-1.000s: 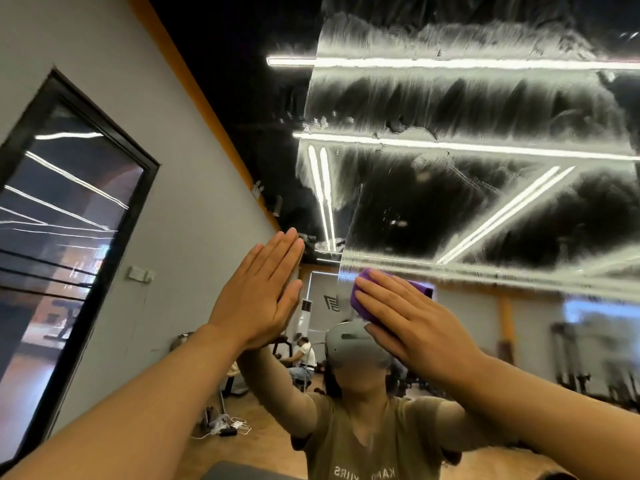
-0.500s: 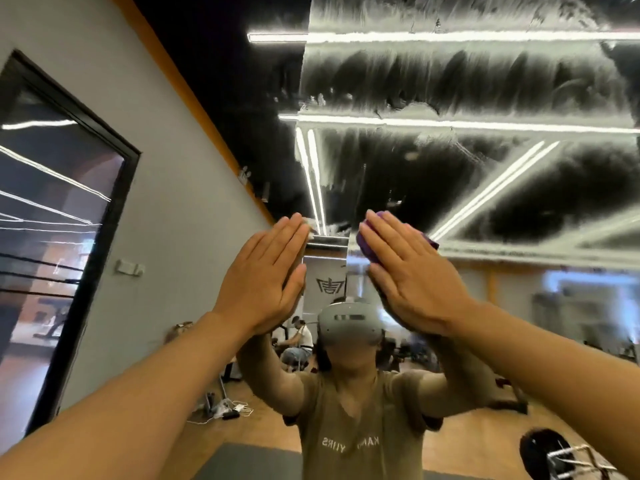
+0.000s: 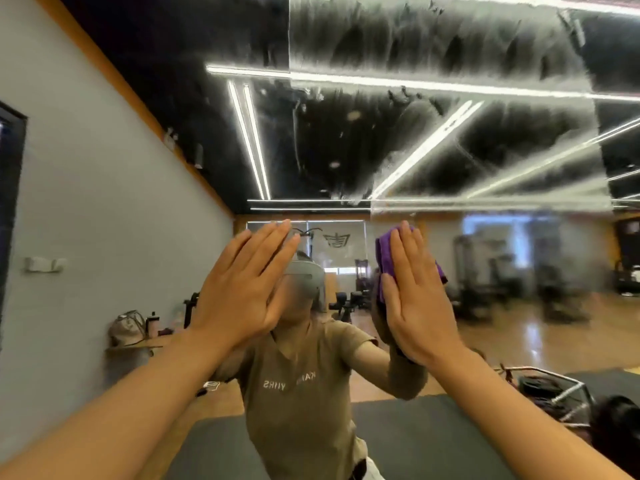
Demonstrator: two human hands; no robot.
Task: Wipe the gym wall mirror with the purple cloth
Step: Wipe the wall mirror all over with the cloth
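At far left runs the grey side wall (image 3: 104, 202), with a small white fitting (image 3: 45, 264) mounted on it. Next comes your left hand (image 3: 242, 289) — fingers straight and held side by side, palm laid flat toward the mirror (image 3: 433, 150), holding nothing. Between your two hands the glass reflects a person in an olive T-shirt (image 3: 304, 393) wearing a grey headset (image 3: 308, 275). To the right, your right hand (image 3: 415, 299) is likewise flat, fingers straight, pressing the purple cloth (image 3: 386, 258) against the mirror; the cloth shows past the fingertips and along both sides of the hand. Above both hands the glass carries broad streaky smears — white bands across the reflected dark ceiling. The reflection at lower right shows gym equipment on a wooden floor (image 3: 519, 334), blurred.
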